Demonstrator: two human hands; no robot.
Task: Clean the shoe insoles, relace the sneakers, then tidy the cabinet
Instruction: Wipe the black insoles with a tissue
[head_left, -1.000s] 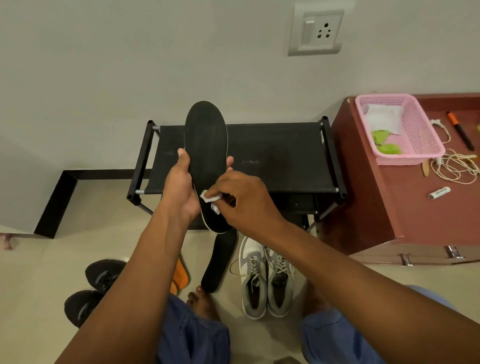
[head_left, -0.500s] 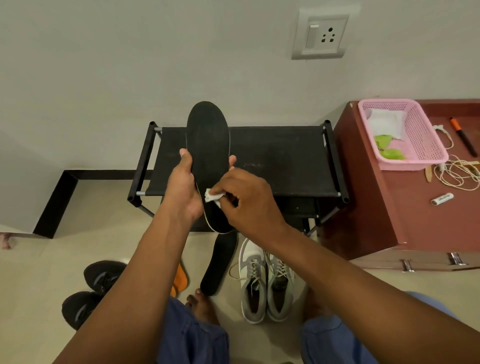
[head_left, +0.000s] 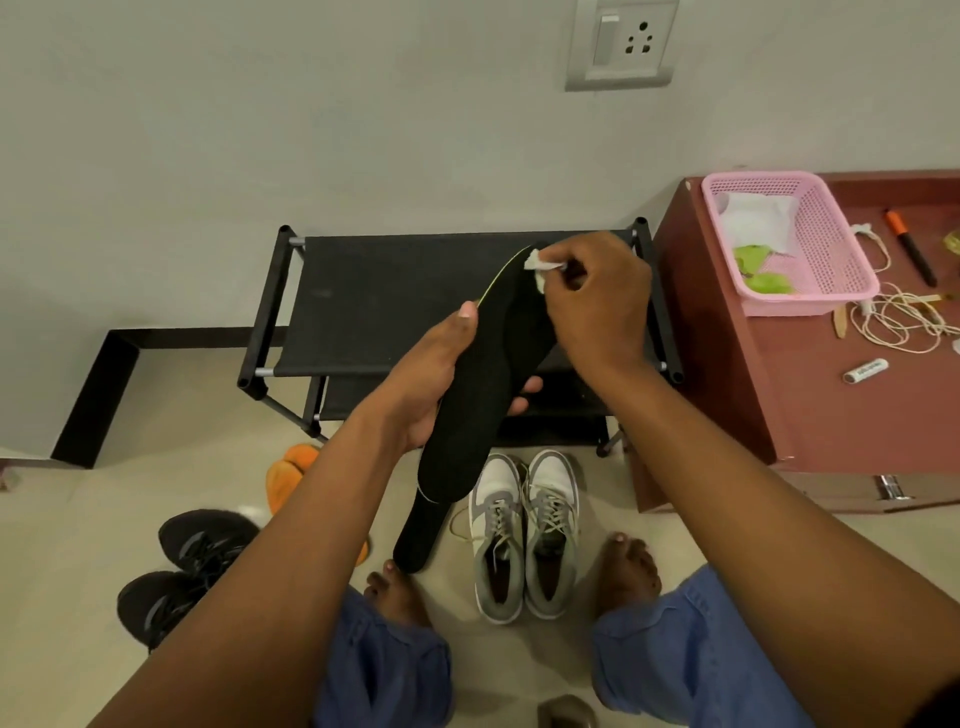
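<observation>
The black shoe rack (head_left: 395, 301) is standing against the far wall, with the grey sneakers (head_left: 524, 535) sitting on the floor just near of it. The black insole (head_left: 488, 384) is tilting up to the right above both. The left hand (head_left: 431, 384) is grasping its middle. The right hand (head_left: 597, 296) is pinching a white wipe (head_left: 537, 265) against its far end.

Floor (head_left: 78, 519): grey sneakers (head_left: 524, 540); black shoes (head_left: 182, 566); second insole (head_left: 418, 535)
</observation>
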